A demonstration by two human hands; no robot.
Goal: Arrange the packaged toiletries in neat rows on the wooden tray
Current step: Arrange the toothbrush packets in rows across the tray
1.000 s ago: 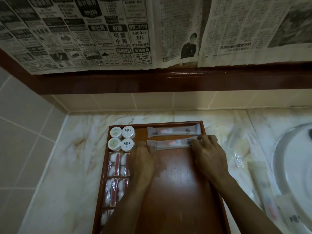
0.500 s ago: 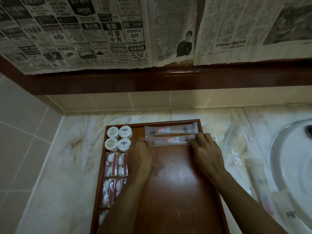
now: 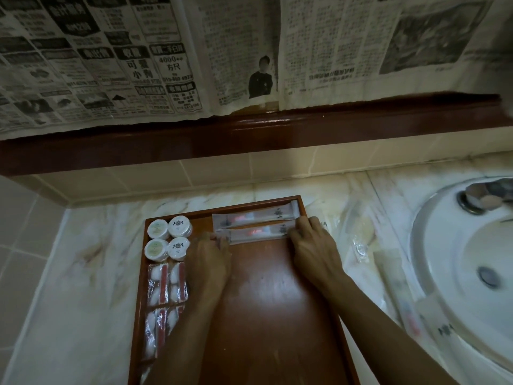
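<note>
Marble counter [image 3: 91, 262] carries a wooden tray [image 3: 277, 315] beside a white sink [image 3: 458, 273]. Both hands hold the nearer toothbrush packet [image 3: 258, 233] below the rear packet [image 3: 254, 216]: left hand [image 3: 212, 259] pinching its left end, right hand [image 3: 313, 245] fingertips curled over its right end.

Two bare, sleeveless forearms

Wood, marble, plastic wrap, newsprint.
Wooden tray [image 3: 272, 315]: glossy reddish varnish, smooth. Tabletop [image 3: 91, 273]: polished veined marble. Toothbrush packets [image 3: 255, 232]: clear-ish matt plastic. Sink [image 3: 458, 273]: glossy white ceramic w/ metal drain. Newspaper [image 3: 138, 56]: matt paper.
</note>
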